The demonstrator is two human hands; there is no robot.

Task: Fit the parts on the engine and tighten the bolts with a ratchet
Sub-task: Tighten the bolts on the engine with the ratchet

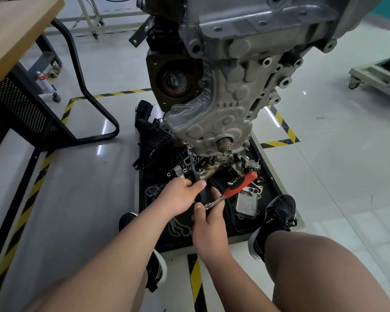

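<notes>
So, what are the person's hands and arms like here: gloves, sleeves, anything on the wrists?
The left hand and right hand are bare: no gloves, no rings showing. The left forearm and right forearm are uncovered up to the frame edge, with no sleeve, watch or wristband in view.

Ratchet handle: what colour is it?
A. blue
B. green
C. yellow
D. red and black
D: the ratchet held in the right hand has a red handle with a black strip; the left hand grips a black-handled tool.
</notes>
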